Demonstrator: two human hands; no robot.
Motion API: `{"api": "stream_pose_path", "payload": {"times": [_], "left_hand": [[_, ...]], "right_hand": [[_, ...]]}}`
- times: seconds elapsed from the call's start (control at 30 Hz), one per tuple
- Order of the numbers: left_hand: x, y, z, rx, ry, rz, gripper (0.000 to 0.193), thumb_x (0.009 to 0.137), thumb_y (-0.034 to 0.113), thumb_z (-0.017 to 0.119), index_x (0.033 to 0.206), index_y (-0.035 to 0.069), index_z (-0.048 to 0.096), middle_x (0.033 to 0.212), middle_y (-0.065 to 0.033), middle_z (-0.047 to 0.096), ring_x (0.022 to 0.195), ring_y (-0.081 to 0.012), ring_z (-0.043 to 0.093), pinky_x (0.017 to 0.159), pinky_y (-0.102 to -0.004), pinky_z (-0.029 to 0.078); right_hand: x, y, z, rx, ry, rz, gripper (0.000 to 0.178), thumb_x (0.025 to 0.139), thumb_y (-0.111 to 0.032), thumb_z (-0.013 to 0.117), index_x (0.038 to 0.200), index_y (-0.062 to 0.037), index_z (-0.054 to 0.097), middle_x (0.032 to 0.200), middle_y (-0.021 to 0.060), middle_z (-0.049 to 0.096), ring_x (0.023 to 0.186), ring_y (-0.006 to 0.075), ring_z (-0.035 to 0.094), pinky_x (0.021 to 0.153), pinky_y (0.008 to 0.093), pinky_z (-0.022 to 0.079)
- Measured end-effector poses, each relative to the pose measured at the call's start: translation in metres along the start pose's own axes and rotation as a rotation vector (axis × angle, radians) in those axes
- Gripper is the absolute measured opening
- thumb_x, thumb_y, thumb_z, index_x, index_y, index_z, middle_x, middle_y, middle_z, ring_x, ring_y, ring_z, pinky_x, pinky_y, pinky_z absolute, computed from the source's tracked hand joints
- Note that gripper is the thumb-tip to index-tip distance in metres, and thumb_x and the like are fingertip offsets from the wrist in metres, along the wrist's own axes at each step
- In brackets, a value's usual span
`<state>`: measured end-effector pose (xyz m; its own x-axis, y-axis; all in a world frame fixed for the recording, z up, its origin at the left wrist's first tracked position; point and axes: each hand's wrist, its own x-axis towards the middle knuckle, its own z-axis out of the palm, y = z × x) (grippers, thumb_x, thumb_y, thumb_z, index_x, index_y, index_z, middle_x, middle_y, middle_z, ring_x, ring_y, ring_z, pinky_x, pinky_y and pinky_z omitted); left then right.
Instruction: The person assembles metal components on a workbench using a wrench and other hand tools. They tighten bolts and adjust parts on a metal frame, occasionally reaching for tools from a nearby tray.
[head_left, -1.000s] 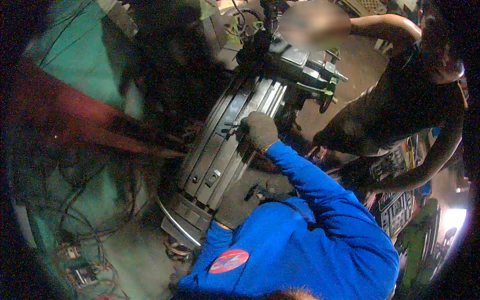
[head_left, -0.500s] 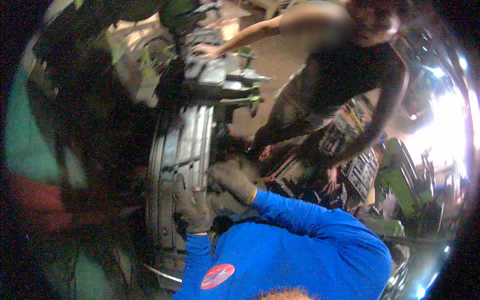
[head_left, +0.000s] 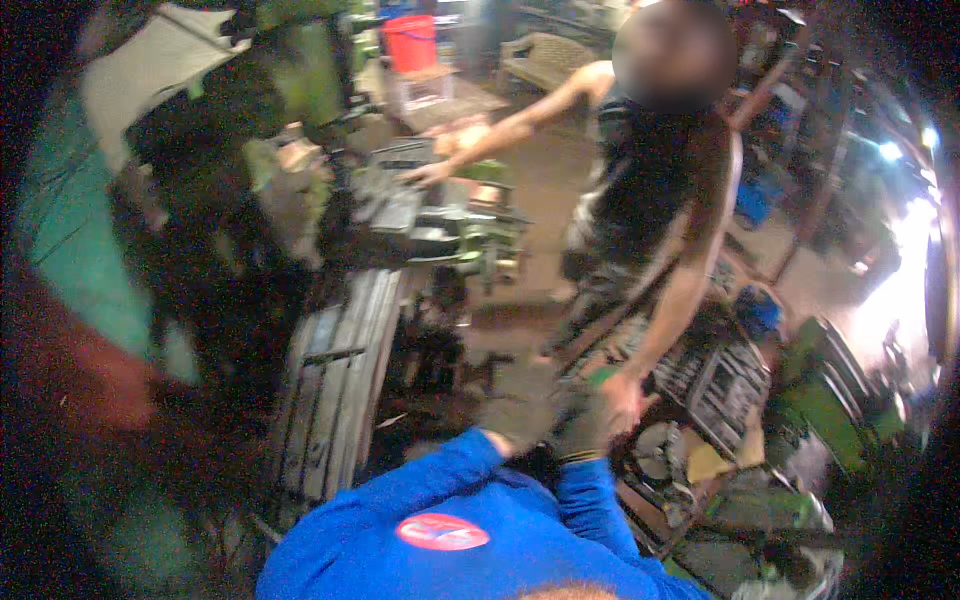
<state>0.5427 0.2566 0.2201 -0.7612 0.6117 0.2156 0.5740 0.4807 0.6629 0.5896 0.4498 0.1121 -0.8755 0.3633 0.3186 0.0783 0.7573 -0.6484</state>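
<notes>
Both my hands wear dark grey-brown work gloves below blue sleeves and sit close together in front of my chest. My left hand (head_left: pixel 518 412) is blurred, its fingers not distinct. Beside it, my right hand (head_left: pixel 580 418) is next to a co-worker's bare hand (head_left: pixel 624 395), touching or nearly so. A small green patch shows by these hands; what it belongs to is unclear. Whether either glove holds anything cannot be made out. To the left runs a long grey metal machine bed (head_left: pixel 345 375) with parallel rails, apart from my hands.
A co-worker in dark clothes (head_left: pixel 640 170) stands across from me, other hand on the machine's metal carriage (head_left: pixel 395 195). At right are a grey rack of parts (head_left: pixel 725 395) and a green machine (head_left: pixel 820 400). Farther back stand a red bucket (head_left: pixel 410 42) and a woven bench (head_left: pixel 548 62).
My hands have moved from the machine bed to the right, toward the co-worker's hand. My view has turned, and the co-worker's near arm now reaches toward my gloves.
</notes>
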Motion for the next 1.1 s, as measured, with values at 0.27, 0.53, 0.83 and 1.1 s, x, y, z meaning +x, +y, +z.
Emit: {"api": "stream_pose_path", "payload": {"times": [0.27,0.53,0.83,1.1], "left_hand": [[-0.008,0.096,-0.007,-0.311,-0.693,-0.045,0.077,0.112,0.048,0.062,0.168,0.001,0.037,0.167,-0.0298,0.047,0.153,-0.0447,0.05,0.126,-0.0525,0.041],[0.039,0.053,0.036,-0.347,0.001,0.13,0.06,0.115,0.037,0.058,0.162,0.001,0.048,0.153,-0.0249,0.061,0.143,-0.0429,0.059,0.123,-0.0503,0.044],[0.146,-0.027,0.004,0.204,-0.317,0.172,0.048,0.114,0.033,0.056,0.15,0.003,0.06,0.147,-0.0283,0.063,0.133,-0.0395,0.061,0.114,-0.0532,0.049],[0.529,-0.202,-0.202,0.597,-0.003,-0.227,0.08,0.103,0.038,0.069,0.167,0.003,0.035,0.116,-0.0322,0.075,0.099,-0.0446,0.077,0.085,-0.0578,0.061]], "right_hand": [[-0.006,0.081,-0.204,0.667,0.574,0.327,0.042,0.1,-0.036,0.074,0.127,-0.005,0.069,0.112,0.0142,0.075,0.1,0.0334,0.072,0.083,0.0462,0.058],[-0.017,-0.054,-0.116,0.887,0.094,0.365,0.045,0.114,-0.042,0.057,0.132,-0.0029,0.071,0.116,0.007,0.074,0.098,0.0199,0.07,0.089,0.0375,0.058],[0.043,-0.065,-0.072,1.036,0.072,0.572,0.037,0.109,-0.027,0.065,0.138,-0.0041,0.068,0.113,0.0077,0.075,0.096,0.0206,0.074,0.087,0.0371,0.062],[0.106,-0.097,-0.081,1.129,0.327,0.841,0.034,0.102,-0.013,0.068,0.133,-0.0007,0.071,0.105,0.0085,0.072,0.083,0.0154,0.07,0.074,0.0325,0.06]]}}
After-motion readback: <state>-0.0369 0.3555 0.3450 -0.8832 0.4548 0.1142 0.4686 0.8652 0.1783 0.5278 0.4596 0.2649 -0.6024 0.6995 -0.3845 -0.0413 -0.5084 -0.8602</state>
